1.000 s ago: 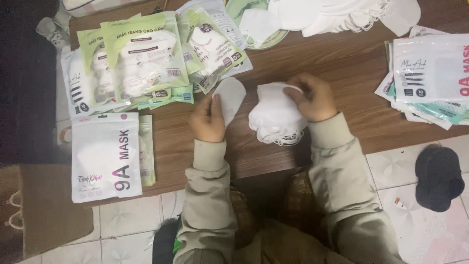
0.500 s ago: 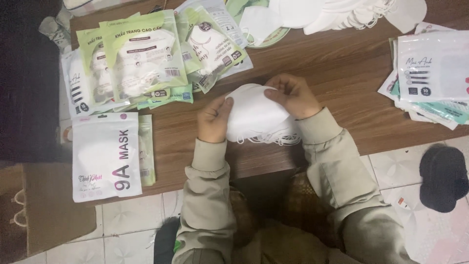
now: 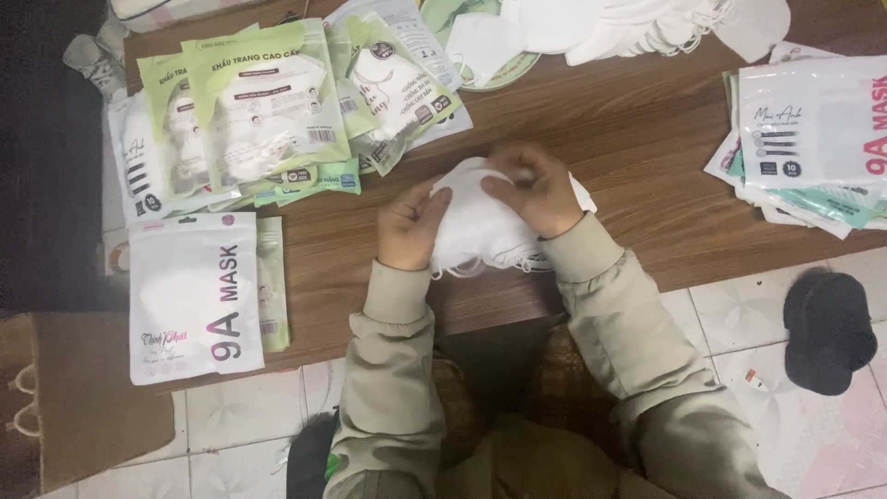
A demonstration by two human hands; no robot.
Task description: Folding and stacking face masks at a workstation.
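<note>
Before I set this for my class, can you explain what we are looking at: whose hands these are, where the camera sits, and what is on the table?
There is no machine here, only a person working with bare hands. The one picture comes from a camera worn on that person's head, looking down.

The left hand and right hand together hold a small stack of white face masks over a brown wooden table.

To the left lie sealed mask packets, green ones and a white one. More flat packets lie at the right, and loose white masks along the far edge. A dark slipper lies on the tiled floor.
</note>
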